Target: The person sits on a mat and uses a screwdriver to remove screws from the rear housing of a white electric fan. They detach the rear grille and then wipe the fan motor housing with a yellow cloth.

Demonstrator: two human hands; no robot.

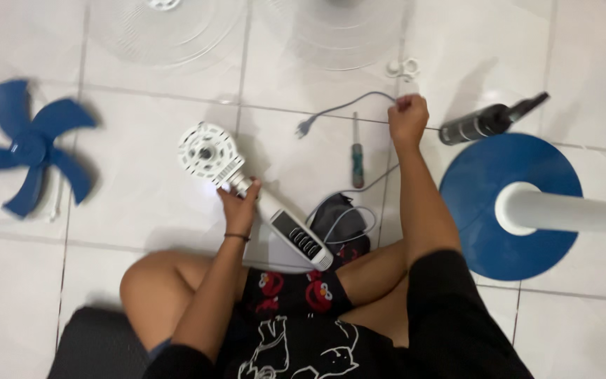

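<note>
The person's bent knees and black printed shirt fill the bottom of the view, and from there both arms reach out over the white tiled floor. The left hand is wrapped around the neck of the white fan motor housing, whose round front faces up (its control panel end rests against the lap). The right hand is fisted around the grey power cord, plug lying loose. A screwdriver lies between the hands. Farther off sit the blue fan blade, blue round base, and two wire grilles.
</note>
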